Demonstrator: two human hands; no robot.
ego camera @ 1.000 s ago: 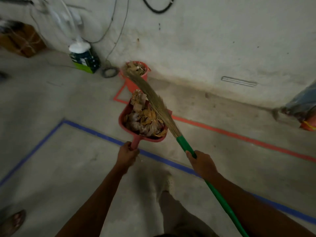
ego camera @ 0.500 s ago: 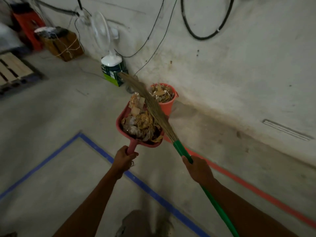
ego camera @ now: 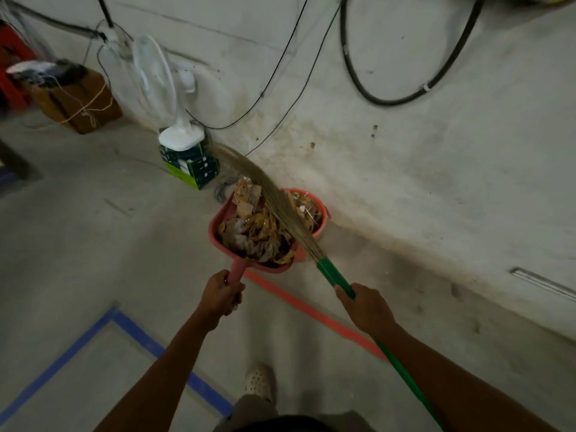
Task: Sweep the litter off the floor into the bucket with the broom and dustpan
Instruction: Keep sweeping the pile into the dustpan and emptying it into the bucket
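Closer now: bucket (ego camera: 324, 211) sits just beyond the loaded dustpan (ego camera: 215, 232), slightly right. Pan mouth points away; left hand (ego camera: 219, 296) grips its handle. Right hand (ego camera: 369, 308) grips broom (ego camera: 331, 273), bristles across the litter (ego camera: 261, 236). Tip goes forward-right, I judge.

No words, brands or numbers can be read anywhere. The only print in sight is on the dark and green box (ego camera: 190, 166) under the fan (ego camera: 174, 98), left of centre in the frame. Its side shows pale panels and marks, but they are too blurred and small to make out as letters or figures.
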